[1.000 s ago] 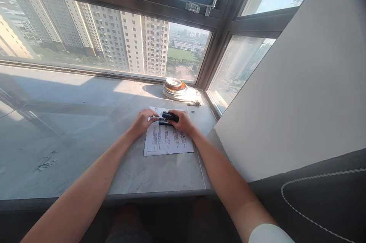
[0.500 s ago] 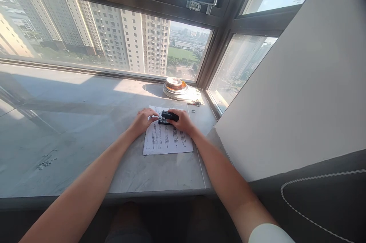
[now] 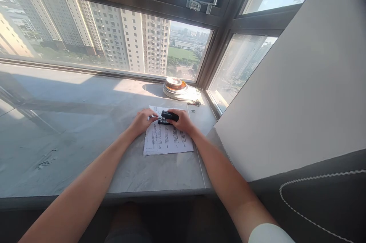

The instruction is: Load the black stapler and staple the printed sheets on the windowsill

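- Far left on the grey sill (image 3: pixel 85 128), we see a little scatter of dark, thin bits (image 3: pixel 44 164).
- Our left hand (image 3: pixel 143 121) rests over the sheet's left edge, thumb and forefinger close together at the stapler's front end; we cannot tell whether they pinch a small silver part there.
- Beneath both hands we have a printed paper sheet (image 3: pixel 168 142), flat on the sill.
- The black stapler (image 3: pixel 169 115) sits over the sheet's upper part, its top and base parted.
- Behind it, near the window, we find a stack of round rolls (image 3: pixel 175 88).
- Our right hand (image 3: pixel 183 121) holds the stapler's rear end, fingers wrapped around it.
- Just beyond, we spot small metal strips (image 3: pixel 193 111).
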{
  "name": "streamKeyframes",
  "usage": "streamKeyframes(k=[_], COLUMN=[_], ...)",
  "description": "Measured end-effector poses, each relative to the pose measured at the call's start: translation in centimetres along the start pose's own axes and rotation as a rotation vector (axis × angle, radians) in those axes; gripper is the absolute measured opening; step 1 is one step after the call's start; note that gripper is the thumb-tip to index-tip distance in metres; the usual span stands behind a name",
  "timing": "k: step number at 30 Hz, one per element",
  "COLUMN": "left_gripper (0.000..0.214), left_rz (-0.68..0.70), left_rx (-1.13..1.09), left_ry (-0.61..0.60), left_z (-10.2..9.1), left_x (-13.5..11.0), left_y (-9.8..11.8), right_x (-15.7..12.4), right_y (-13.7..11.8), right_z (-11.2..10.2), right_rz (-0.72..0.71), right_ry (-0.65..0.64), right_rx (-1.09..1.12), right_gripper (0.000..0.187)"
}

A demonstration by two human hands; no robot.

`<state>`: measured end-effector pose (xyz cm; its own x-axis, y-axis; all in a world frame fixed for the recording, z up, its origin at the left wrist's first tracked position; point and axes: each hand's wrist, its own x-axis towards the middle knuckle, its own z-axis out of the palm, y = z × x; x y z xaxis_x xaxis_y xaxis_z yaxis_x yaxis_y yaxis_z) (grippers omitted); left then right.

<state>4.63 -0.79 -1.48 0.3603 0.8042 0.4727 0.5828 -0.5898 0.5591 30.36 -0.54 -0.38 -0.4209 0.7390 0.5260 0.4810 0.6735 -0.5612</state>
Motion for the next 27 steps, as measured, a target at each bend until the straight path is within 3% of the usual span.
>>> streamKeyframes(k=[27], left_gripper=[0.028], left_rz=[-0.014], left_rx=[0.013], left_ry=[0.019], left_z=[-0.07], left_x=[-0.29], left_y=[0.33], right_x=[-0.05], right_y=[0.27], right_z=[-0.2], right_rz=[0.006], right_ry=[0.025], right_rx=[0.013], right_gripper=[0.037])
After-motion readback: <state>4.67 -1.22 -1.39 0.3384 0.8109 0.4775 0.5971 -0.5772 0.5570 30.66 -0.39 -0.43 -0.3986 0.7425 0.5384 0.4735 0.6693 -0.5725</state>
